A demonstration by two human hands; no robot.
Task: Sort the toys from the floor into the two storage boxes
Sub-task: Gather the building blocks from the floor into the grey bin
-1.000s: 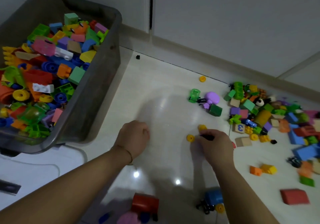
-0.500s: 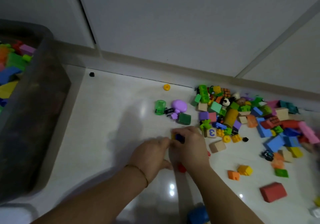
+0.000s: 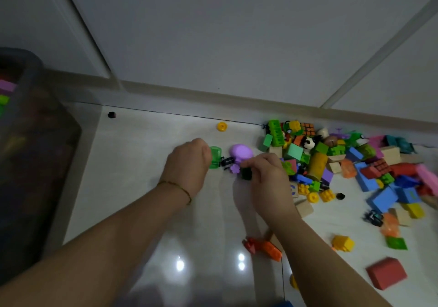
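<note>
Sorting is judged partly done: one storage box is seen at the left edge, with a few coloured bricks glimpsed inside, while the second box is not in view. Much is left. A dense pile of toys is spread over the floor at the right, too many and too blurred to be counted, though dozens are judged likely.

Nearer the middle, loose pieces can be counted:
- one yellow wheel
- one small black cube
- one green translucent toy
- one purple toy
- one orange piece
- one red block

Two hands are seen, near each other but apart. One dark green block, just beside the purple toy, is pinched by the right hand. The left hand is curled just beside the green translucent toy; whether anything is held in it cannot be told.
</note>
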